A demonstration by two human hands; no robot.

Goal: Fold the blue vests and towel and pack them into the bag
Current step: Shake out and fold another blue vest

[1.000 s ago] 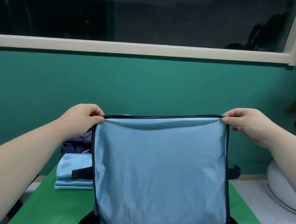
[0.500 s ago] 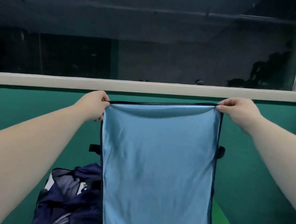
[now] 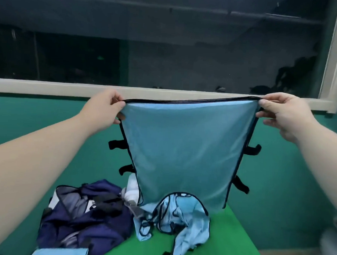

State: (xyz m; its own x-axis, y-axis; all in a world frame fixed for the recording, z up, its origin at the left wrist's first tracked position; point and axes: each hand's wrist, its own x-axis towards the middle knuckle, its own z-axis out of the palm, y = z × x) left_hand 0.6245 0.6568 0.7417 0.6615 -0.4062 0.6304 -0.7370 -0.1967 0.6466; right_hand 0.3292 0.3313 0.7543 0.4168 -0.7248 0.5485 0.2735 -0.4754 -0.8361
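Fingers [image 3: 117,100] of the left hand [image 3: 101,111] pinch the held vest [image 3: 182,148] at its top corner, 10 o'clock; the right hand [image 3: 284,114] pinches the opposite corner at 2 o'clock — the cloth hangs flat between them. Below, on the green table [image 3: 235,240]: a crumpled vest [image 3: 189,217] at 6 o'clock, the navy bag [image 3: 83,220] at 7 o'clock.

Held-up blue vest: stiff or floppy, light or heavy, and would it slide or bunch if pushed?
Probably floppy: the blue vest hangs limp from the left hand and right hand. Likely light, since pinches at its top corners carry it. Pushed on the table, it would probably bunch, like the crumpled vest there.
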